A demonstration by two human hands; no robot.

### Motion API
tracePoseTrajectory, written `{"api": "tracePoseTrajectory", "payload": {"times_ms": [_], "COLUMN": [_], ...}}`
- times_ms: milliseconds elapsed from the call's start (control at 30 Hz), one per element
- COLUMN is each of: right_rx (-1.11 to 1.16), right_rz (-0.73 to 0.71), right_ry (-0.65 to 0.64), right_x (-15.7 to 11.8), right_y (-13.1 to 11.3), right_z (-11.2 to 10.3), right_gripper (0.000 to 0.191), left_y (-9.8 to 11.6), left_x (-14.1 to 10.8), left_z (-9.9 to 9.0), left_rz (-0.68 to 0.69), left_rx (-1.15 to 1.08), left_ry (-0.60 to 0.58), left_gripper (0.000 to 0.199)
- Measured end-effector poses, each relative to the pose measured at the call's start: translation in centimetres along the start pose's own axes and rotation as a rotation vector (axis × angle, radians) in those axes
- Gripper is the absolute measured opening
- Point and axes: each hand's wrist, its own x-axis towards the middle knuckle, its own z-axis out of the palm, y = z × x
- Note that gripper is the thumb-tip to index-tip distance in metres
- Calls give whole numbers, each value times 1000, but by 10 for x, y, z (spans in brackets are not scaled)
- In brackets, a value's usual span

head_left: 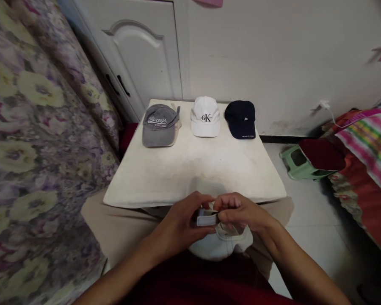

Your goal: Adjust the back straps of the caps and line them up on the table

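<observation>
A pale, light-coloured cap (212,248) rests above my lap at the near edge of the table, its back strap and opening facing up. My left hand (190,216) is closed around the strap (206,220) from the left. On the strap's right end, my right hand (236,212) pinches with thumb and fingertips. The fingers partly hide the strap and its fastening. Along the far side of the table (193,169) sit a grey cap (158,127), a white cap (205,117) with black letters, and a navy cap (241,118).
A flowered curtain (44,169) hangs close on the left. Behind the table stand a white cabinet door (139,51) and a wall (257,55). To the right are a green stool (294,165) with a dark red top and a bed (368,182) with a striped cloth.
</observation>
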Motion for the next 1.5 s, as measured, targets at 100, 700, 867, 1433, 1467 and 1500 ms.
{"api": "tracePoseTrajectory", "payload": {"times_ms": [100, 700, 867, 1433, 1467, 1500], "right_rx": [31, -4, -15, 120, 121, 122], "right_rz": [-8, -16, -36, -100, -99, -100], "right_ry": [4, 66, 77, -15, -15, -13], "right_x": [-2, -2, -1, -2, -1, -1], "right_y": [4, 11, 6, 14, 14, 13], "right_z": [-5, -9, -2, -6, -5, -5], "right_gripper": [30, 29, 26, 21, 21, 20], "left_y": [-8, -4, 0, -3, -3, -2], "left_x": [-5, -4, 5, -1, -1, -1], "left_z": [-8, 3, 14, 15, 15, 15], "left_rz": [-113, 49, 117, 162, 168, 178], "left_rx": [-111, -35, 156, 186, 192, 196], "left_ry": [-46, 18, 23, 104, 113, 118], "left_gripper": [42, 40, 15, 11, 13, 15]}}
